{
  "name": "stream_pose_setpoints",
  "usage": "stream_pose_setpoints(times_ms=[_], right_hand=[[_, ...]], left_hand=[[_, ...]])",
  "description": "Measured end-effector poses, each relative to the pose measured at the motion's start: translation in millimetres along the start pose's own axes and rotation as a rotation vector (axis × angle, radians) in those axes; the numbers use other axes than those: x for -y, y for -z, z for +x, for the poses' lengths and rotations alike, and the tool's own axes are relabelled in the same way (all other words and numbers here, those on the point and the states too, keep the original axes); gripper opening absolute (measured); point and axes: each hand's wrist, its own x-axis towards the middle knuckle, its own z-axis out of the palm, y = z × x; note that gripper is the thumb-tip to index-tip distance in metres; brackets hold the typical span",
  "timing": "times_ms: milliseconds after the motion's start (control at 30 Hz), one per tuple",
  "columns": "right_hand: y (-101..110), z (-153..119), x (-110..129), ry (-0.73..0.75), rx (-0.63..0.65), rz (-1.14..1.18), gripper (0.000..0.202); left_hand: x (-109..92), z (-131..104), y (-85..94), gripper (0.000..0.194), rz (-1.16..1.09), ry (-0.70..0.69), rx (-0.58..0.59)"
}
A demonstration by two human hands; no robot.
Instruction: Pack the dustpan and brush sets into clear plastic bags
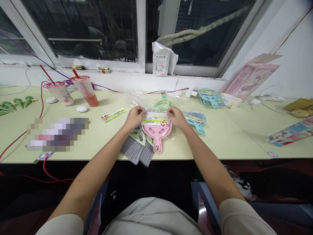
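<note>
A pink dustpan and brush set (156, 132) lies in clear plastic with its handle toward the table's front edge. My left hand (136, 117) pinches the bag's upper left corner, and my right hand (176, 117) pinches the upper right one. Across the set runs a printed label (155, 120). Grey-bristled brushes (137, 147) stick out past the table edge at the lower left. Behind the pink set is a green dustpan (163, 104); a blue set (196, 121) rests just right of my right hand. Another loose label (113, 115) lies to the left.
Two drink cups (89, 93) with red straws stand at the back left. Packed blue sets (210, 97) and a pink box (253, 78) are at the back right. Red cables cross the left side of the table (227, 140).
</note>
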Motion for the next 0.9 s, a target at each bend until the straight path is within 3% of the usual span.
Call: stream_pose_setpoints(times_ms=[267, 533, 633, 700, 767, 833, 900], right_hand=[[1.9, -2.4, 7.8, 0.034, -0.124, 0.043, 0.002], [-1.1, -1.5, 5.3, 0.066, -0.211, 0.233, 0.006], [-0.6, -1.9, 10.7, 0.054, -0.199, 0.408, 0.031], [0.8, -1.7, 13.2, -0.021, -0.160, 0.518, 0.058], [2.3, -1.2, 14.0, -0.136, -0.101, 0.585, 0.070], [3.4, -0.7, 13.7, -0.217, -0.069, 0.621, 0.062], [3.6, -0.4, 13.0, -0.249, -0.079, 0.644, 0.040]], left_hand=[[-6.3, -0.5, 3.2, 0.019, -0.053, -0.002, -0.115], [-9.5, -2.7, 0.7, 0.019, -0.149, -0.043, -0.182], [-11.1, -4.6, 0.3, 0.027, -0.237, -0.062, -0.212], [-11.5, -5.2, 1.1, 0.034, -0.289, -0.065, -0.233], [-11.4, -5.0, 2.1, 0.042, -0.327, -0.059, -0.231], [-10.4, -3.5, 2.9, 0.035, -0.330, -0.050, -0.209], [-7.9, -1.3, 3.3, 0.018, -0.324, -0.033, -0.176]])
